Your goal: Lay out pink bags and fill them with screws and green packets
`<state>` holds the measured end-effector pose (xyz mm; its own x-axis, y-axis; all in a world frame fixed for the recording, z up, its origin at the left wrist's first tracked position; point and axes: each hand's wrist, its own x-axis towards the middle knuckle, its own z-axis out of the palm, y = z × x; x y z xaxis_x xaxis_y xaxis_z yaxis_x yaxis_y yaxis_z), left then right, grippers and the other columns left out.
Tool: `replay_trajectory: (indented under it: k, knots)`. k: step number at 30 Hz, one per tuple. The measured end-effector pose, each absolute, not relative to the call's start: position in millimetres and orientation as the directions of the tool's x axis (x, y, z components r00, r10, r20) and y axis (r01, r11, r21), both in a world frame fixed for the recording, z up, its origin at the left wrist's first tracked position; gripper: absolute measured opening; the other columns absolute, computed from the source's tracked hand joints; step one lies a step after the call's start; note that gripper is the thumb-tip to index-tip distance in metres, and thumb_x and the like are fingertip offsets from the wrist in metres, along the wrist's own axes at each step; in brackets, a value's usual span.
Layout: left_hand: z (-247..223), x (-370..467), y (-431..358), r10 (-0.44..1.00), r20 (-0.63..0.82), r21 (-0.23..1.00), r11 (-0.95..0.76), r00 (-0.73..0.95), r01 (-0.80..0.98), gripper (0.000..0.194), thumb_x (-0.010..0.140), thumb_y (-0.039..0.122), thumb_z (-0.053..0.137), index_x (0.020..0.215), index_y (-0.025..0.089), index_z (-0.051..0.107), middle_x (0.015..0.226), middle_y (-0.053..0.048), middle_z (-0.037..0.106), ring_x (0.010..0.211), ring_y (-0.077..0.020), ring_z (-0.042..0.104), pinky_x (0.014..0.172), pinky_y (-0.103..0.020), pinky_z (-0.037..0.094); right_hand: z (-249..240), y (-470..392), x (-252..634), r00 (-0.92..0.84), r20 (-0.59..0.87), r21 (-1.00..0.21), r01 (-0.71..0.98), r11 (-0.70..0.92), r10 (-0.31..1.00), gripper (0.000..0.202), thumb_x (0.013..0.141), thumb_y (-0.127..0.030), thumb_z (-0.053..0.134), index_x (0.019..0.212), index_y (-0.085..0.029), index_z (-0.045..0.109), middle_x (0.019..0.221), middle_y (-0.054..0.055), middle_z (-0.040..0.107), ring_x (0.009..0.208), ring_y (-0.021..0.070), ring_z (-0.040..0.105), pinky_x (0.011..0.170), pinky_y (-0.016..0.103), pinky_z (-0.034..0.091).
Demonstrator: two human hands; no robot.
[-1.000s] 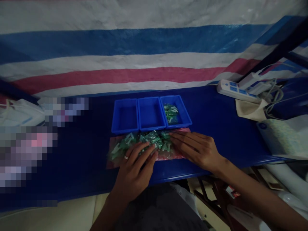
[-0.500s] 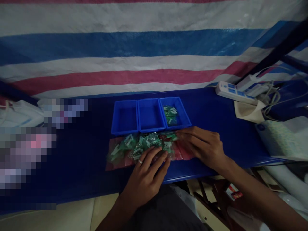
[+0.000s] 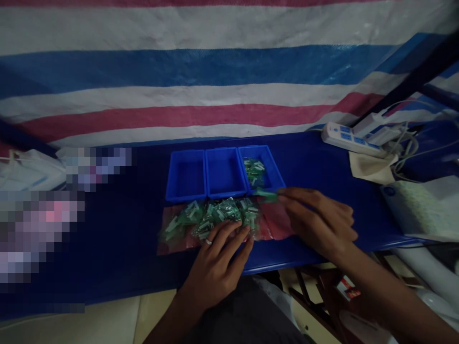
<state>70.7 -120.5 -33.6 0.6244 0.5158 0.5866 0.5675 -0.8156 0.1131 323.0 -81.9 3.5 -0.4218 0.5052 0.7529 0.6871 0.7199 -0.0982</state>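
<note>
Green packet [image 3: 265, 194], pinched in the right hand [image 3: 319, 220], two o'clock of the packet pile [image 3: 224, 210]! Left hand [image 3: 218, 267] (nice ring) rests loose and open at the pile's five o'clock; the rightmost blue bin [image 3: 273, 168], one o'clock, holds more.

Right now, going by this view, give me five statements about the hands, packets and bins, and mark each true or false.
1. The right hand holds a green packet. True.
2. The left hand is inside a bin. False: its fingers are at the near side of the packet pile.
3. Three blue bins stand side by side. True.
4. Only the leftmost bin has packets in it. False: only the rightmost bin does.
5. The power strip lies to the right of the bins. True.
</note>
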Motion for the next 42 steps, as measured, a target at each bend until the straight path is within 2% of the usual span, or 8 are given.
replay_trajectory:
  k: [3,4,12,16,20,25,31,42]
  knots:
    - [-33,70,-120,0.507,0.594,0.110,-0.820,0.624,0.562,0.030,0.093,0.003,0.063,0.121,0.009,0.072,0.129,-0.013,0.074,0.130,-0.0289,0.063,0.106,-0.047,0.059,-1,-81,315,-0.626,0.717,0.188,0.599,0.778,0.308,0.019,0.099,-0.007,0.058,0.111,-0.007,0.073,0.101,0.018,0.080,0.097,0.0277,0.080,0.074,0.034,0.064]
    - [-33,69,-120,0.505,0.595,0.109,-0.821,0.625,0.560,0.030,0.093,0.002,0.063,0.121,0.009,0.072,0.128,-0.014,0.074,0.130,-0.0292,0.063,0.106,-0.047,0.059,-2,-81,313,-0.649,0.701,0.211,0.583,0.784,0.294,0.016,0.098,-0.008,0.059,0.107,-0.007,0.073,0.100,0.018,0.081,0.097,0.0278,0.080,0.073,0.034,0.064]
    - [-37,65,-121,0.534,0.609,0.098,-0.784,0.586,0.613,0.031,0.095,0.003,0.060,0.123,0.010,0.072,0.133,-0.013,0.073,0.132,-0.0298,0.063,0.103,-0.045,0.060,-7,-88,312,-0.359,0.711,-0.277,0.646,0.711,0.604,0.016,0.097,-0.007,0.065,0.104,-0.021,0.070,0.085,0.003,0.081,0.072,0.0161,0.079,0.067,0.025,0.065]
    - [-40,65,-119,0.548,0.610,0.076,-0.759,0.572,0.646,0.035,0.095,0.002,0.061,0.128,0.010,0.070,0.138,-0.014,0.070,0.133,-0.0309,0.063,0.103,-0.045,0.060,-5,-88,315,-0.165,0.719,-0.356,0.747,0.562,0.675,0.008,0.098,-0.016,0.069,0.101,-0.024,0.071,0.083,0.000,0.082,0.064,0.0165,0.078,0.061,0.024,0.064]
    - [-39,64,-118,0.554,0.595,0.045,-0.746,0.582,0.664,0.037,0.097,0.002,0.057,0.132,0.010,0.069,0.140,-0.013,0.069,0.132,-0.0277,0.065,0.103,-0.040,0.059,-1,-82,311,-0.162,0.777,-0.296,0.758,0.581,0.608,0.017,0.096,-0.010,0.069,0.105,-0.024,0.072,0.095,0.002,0.084,0.075,0.0191,0.081,0.066,0.026,0.066]
    - [-35,63,-119,0.546,0.629,0.005,-0.715,0.554,0.699,0.032,0.103,0.005,0.054,0.126,0.015,0.072,0.134,-0.007,0.074,0.122,-0.0235,0.069,0.103,-0.039,0.052,1,-75,292,-0.389,0.817,-0.099,0.634,0.767,0.427,0.018,0.095,-0.003,0.066,0.106,-0.016,0.071,0.106,0.011,0.083,0.101,0.0227,0.081,0.081,0.031,0.069]
    - [-35,61,-126,0.522,0.648,0.004,-0.731,0.555,0.682,0.024,0.098,0.005,0.064,0.119,0.011,0.074,0.123,-0.011,0.077,0.121,-0.0271,0.070,0.103,-0.041,0.056,-7,-69,270,-0.612,0.741,0.150,0.553,0.820,0.277,0.011,0.098,-0.010,0.065,0.095,-0.013,0.074,0.110,0.013,0.082,0.097,0.0234,0.079,0.075,0.033,0.065]
    - [-45,35,-137,0.577,0.624,0.097,-0.726,0.527,0.681,0.034,0.098,0.001,0.059,0.129,0.009,0.069,0.130,-0.015,0.074,0.132,-0.0275,0.065,0.115,-0.044,0.054,-14,-78,253,-0.659,0.695,0.196,0.557,0.807,0.286,0.019,0.100,-0.009,0.059,0.096,-0.014,0.077,0.104,0.011,0.081,0.094,0.0206,0.072,0.072,0.032,0.055]
